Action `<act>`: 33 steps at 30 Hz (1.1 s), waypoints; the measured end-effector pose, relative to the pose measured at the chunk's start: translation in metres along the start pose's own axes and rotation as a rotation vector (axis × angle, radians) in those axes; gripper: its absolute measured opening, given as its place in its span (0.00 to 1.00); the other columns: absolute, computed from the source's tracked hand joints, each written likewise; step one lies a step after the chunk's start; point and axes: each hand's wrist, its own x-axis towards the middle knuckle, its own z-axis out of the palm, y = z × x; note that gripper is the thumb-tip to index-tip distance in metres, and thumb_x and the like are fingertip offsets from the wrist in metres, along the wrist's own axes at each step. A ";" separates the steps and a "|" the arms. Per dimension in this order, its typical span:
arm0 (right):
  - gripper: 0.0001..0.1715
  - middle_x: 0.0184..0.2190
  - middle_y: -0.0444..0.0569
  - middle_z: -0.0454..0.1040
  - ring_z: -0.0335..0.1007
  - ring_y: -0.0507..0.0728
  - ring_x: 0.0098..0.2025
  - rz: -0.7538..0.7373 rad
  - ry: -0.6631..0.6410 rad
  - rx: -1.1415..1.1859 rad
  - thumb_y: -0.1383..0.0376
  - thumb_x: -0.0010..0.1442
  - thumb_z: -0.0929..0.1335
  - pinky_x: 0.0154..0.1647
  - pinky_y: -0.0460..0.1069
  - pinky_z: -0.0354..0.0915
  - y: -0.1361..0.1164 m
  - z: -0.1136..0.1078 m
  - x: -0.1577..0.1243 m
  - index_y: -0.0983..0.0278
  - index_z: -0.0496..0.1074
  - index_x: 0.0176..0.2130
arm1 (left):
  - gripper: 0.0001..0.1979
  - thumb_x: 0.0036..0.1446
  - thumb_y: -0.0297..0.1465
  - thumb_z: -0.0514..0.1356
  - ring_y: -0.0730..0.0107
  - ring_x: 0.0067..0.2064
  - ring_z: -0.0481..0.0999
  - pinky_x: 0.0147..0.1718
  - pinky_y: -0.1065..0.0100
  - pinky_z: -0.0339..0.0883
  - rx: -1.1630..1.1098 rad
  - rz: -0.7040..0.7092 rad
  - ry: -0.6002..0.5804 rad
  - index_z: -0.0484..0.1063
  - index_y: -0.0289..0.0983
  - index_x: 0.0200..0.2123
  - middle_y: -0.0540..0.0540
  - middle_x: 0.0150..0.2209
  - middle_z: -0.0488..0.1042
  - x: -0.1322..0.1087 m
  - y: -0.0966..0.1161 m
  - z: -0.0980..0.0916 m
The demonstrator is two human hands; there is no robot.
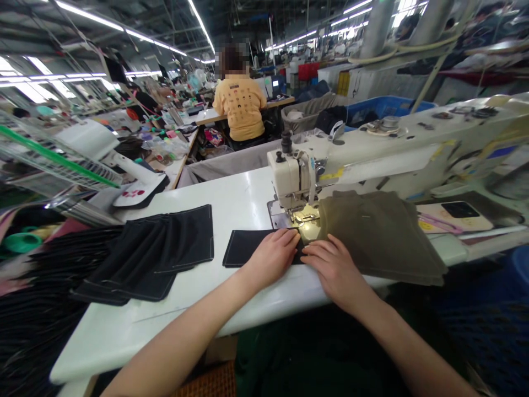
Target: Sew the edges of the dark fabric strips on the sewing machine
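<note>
A folded black fabric piece (243, 247) with pale edge stitching lies on the white sewing table, just in front of the sewing machine's (291, 179) needle area. My left hand (276, 252) is over its right part, fingers bent together and gripping it near the brass-coloured plate (309, 220). From the right, my right hand (333, 270) holds the same piece's right edge with thumb and finger close together; its other fingers reach toward the plate. The fabric under both hands is partly hidden. Beside my right hand rests a stack of olive-brown fabric pieces (376, 237).
Fanned black stitched pieces (185, 237) lie on the table's (243, 193) left side. A heap of dark strips (37, 298) is at far left. A phone (460, 209) and pink scissors (440, 222) lie at right. Ahead, a person in a yellow shirt (241, 107) sits facing away.
</note>
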 end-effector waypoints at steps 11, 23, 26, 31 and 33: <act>0.24 0.44 0.48 0.78 0.68 0.59 0.51 0.035 0.007 -0.013 0.78 0.63 0.60 0.65 0.64 0.49 0.011 0.005 0.022 0.59 0.77 0.46 | 0.16 0.65 0.28 0.54 0.54 0.57 0.69 0.57 0.51 0.68 -0.036 -0.076 0.088 0.68 0.34 0.55 0.36 0.54 0.69 0.008 -0.016 0.003; 0.22 0.42 0.52 0.77 0.70 0.59 0.46 -0.060 0.069 0.000 0.80 0.60 0.60 0.53 0.56 0.66 0.018 0.012 0.025 0.65 0.77 0.45 | 0.15 0.66 0.28 0.54 0.54 0.57 0.68 0.58 0.51 0.67 -0.063 -0.068 0.099 0.69 0.34 0.54 0.35 0.54 0.69 0.009 -0.020 0.002; 0.22 0.42 0.52 0.77 0.70 0.59 0.46 -0.056 0.068 0.010 0.80 0.60 0.60 0.52 0.56 0.67 0.019 0.014 0.026 0.66 0.77 0.44 | 0.15 0.66 0.28 0.54 0.55 0.57 0.68 0.58 0.51 0.67 -0.079 -0.058 0.103 0.69 0.35 0.55 0.36 0.55 0.69 0.009 -0.022 0.002; 0.20 0.42 0.52 0.77 0.69 0.60 0.46 -0.033 0.060 0.032 0.79 0.62 0.62 0.51 0.56 0.67 0.019 0.013 0.030 0.65 0.77 0.45 | 0.16 0.66 0.28 0.54 0.56 0.58 0.68 0.59 0.51 0.67 -0.078 -0.061 0.092 0.69 0.36 0.55 0.37 0.55 0.68 0.011 -0.027 0.003; 0.19 0.42 0.52 0.77 0.69 0.59 0.46 -0.033 0.051 0.024 0.79 0.63 0.62 0.51 0.56 0.67 0.018 0.012 0.030 0.64 0.77 0.45 | 0.16 0.66 0.28 0.54 0.56 0.58 0.68 0.59 0.52 0.67 -0.063 -0.056 0.083 0.68 0.35 0.56 0.37 0.56 0.68 0.011 -0.027 0.002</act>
